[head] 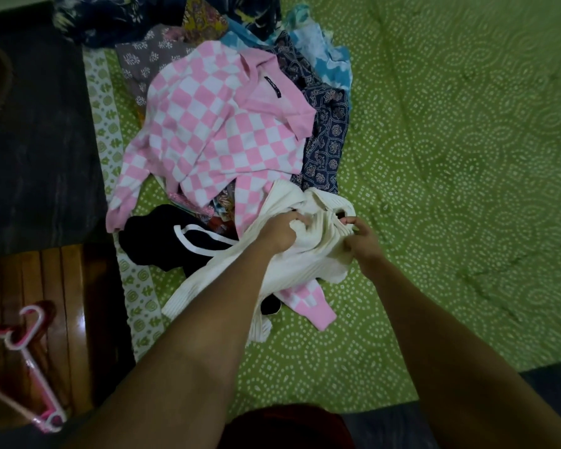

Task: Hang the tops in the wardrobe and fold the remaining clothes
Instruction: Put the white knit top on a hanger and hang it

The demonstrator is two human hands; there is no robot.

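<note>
A white ribbed knit top [318, 234] lies bunched at the near end of a clothes pile on the green bedspread [450, 189]. My left hand [280, 233] grips a fold of it near the collar, and my right hand [361, 243] pinches the knit on the other side. Behind it spreads a pink-and-white checked sweater [214, 134], one sleeve [308, 301] poking out under the white top. A black garment with white stripes [172, 238] sits to the left. Dark blue printed clothes [324, 147] lie further back.
Pink plastic hangers [30, 361] rest on a wooden surface [62, 286] at the lower left, beside the bed's edge. More patterned clothes [162, 17] are heaped at the top. Bare green bedspread stretches to the right of the pile.
</note>
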